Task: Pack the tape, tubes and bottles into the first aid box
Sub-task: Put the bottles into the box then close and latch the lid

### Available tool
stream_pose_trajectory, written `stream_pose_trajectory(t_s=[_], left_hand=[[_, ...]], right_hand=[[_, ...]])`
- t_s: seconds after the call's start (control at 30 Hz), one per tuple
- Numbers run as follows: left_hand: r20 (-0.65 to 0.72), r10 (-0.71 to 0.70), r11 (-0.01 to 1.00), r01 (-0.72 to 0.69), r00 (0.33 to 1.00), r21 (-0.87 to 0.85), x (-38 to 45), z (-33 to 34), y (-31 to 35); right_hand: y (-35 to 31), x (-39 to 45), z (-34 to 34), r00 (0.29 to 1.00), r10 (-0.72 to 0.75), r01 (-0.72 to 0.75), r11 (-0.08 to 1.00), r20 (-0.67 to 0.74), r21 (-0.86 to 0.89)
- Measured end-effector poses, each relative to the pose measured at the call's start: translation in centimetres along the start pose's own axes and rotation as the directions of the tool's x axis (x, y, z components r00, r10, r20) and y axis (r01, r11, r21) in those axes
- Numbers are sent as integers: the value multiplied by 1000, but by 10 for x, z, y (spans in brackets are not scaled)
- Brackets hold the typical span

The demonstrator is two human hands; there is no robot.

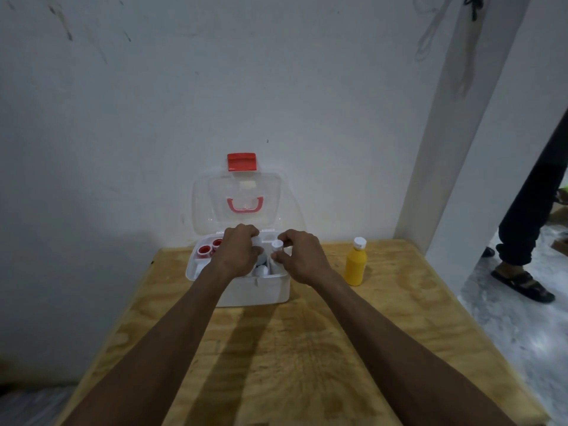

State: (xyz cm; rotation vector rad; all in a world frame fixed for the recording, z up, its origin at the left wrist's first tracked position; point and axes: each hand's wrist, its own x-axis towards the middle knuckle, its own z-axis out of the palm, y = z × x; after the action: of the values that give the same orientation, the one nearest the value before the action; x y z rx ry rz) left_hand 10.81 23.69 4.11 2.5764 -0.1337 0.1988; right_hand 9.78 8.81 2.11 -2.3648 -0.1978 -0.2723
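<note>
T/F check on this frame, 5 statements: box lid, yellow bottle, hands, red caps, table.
1. The first aid box has its clear lid raised. True.
2. The yellow bottle is packed inside the box. False: it stands upright on the wooden table, to the right of the box.
3. Both hands are over the open box. True: the left hand and right hand reach into it, the right holding a white-capped bottle.
4. Two red caps sit at the box's right end. False: they are at its left end.
5. The yellow bottle has a red cap. False: its cap is white.
</note>
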Motion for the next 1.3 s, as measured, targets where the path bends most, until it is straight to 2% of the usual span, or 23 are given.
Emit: stream_pose_trajectory(t_s=[0.1,0.2,0.3,0.37,0.43,0.53,0.73,0.97,1.17,1.3], left_hand=[[-44,22,999,-23,999,-27,-4,-4,-1],[-213,77,993,-94,974,-71,-13,-10,-8],[-301,109,993,-116,947,-5,-25,-9,-27],[-278,114,993,-98,954,74,-32,-5,-40],[-231,103,982,-62,968,180,-36,0,-51],[-155,67,967,-26,986,252,-40,6,-57],[-158,44,947,9,987,321,-43,15,-58],[-159,10,947,42,987,320,-46,19,-56],[-162,10,943,44,987,331,-46,21,-60],[-166,4,941,53,986,335,-46,22,-58]], right_hand=[[-3,-4,-12,999,-29,29,999,-27,19],[1,-7,-29,987,-19,26,999,-158,41],[16,-7,-47,956,9,-43,993,-293,-110],[29,-8,-59,943,35,-132,952,-331,-275],[41,-10,-68,942,114,-224,913,-317,-340],[54,-15,-69,947,202,-270,923,-252,-275],[63,-16,-62,946,206,-258,946,-252,-196],[45,-11,-66,966,104,-147,973,-238,-175],[-20,17,-84,946,-62,37,996,-317,-83],[-56,36,-79,945,-141,131,990,-296,-55]])
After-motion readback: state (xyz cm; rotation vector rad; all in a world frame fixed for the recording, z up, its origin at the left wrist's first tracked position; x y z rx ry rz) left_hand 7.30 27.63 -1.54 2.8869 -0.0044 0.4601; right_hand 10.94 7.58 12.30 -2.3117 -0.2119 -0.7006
